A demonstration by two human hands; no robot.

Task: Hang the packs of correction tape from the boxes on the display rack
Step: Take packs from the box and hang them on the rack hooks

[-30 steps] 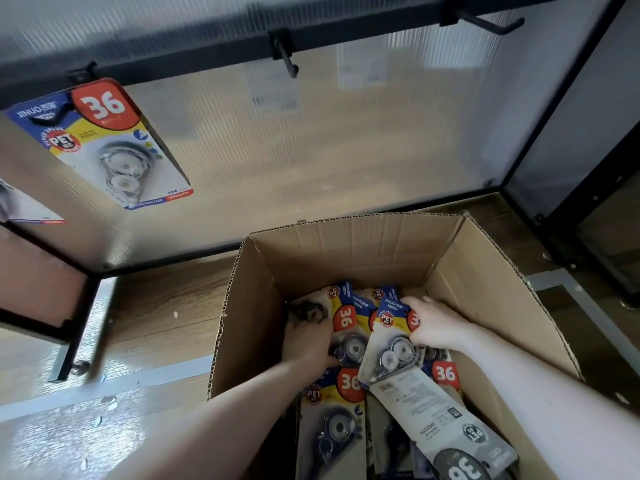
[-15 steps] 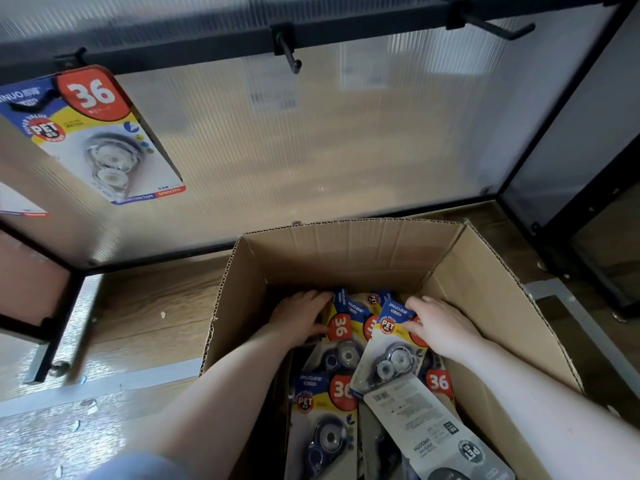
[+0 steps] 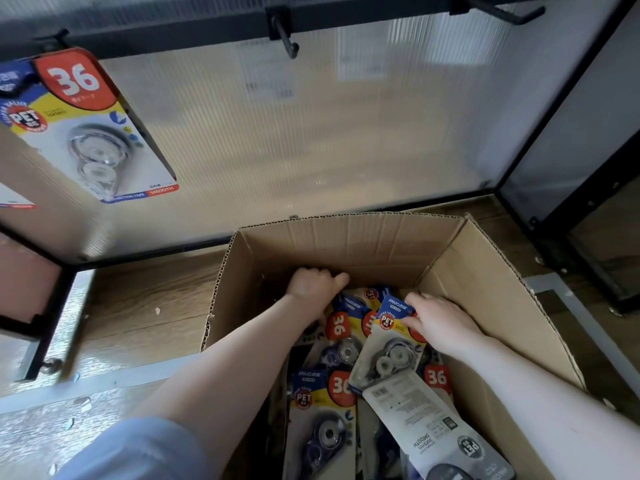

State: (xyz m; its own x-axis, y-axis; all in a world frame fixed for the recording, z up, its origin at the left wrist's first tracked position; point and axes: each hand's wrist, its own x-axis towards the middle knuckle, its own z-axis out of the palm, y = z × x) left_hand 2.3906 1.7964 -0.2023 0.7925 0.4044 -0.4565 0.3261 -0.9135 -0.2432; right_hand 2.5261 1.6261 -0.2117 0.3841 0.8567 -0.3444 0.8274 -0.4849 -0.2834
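Cardboard box (image 3: 485,306) holds jumbled correction-tape packs (image 3: 323,407) (both hands inside).

Looks like a stationery shop, or the stockroom corner of one. Shown by a black metal display rack (image 3: 346,20) with a ribbed translucent back panel (image 3: 346,133) and bare peg hooks (image 3: 285,39); a carded pack of correction tape (image 3: 86,126) marked "36" already hanging at left; an open cardboard box (image 3: 485,306) on the wooden floor (image 3: 138,306), full of identical retail packs (image 3: 322,410).
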